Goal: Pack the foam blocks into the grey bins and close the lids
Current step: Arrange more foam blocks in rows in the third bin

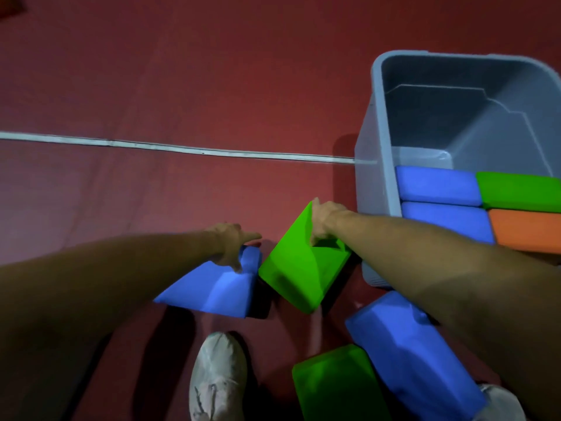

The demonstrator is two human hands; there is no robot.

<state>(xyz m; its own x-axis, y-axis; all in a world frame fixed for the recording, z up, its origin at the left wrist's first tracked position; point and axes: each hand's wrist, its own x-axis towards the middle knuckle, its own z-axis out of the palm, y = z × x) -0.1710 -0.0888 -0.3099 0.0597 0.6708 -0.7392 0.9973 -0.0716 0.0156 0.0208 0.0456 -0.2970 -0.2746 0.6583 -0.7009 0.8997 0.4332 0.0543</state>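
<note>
Nearest, a green foam block (337, 384) and a big blue foam block (413, 357) lay on the red floor (151, 86) by a white shoe (217, 378). Farther out, the left hand (232, 244) held the top of a blue block (224, 284), fingers curled round it, and the right hand (326, 220) gripped a tilted green block (297, 268). Far right, the open grey bin (375, 165) held two blue blocks (437, 185), a green one and an orange one (528, 227).
</note>
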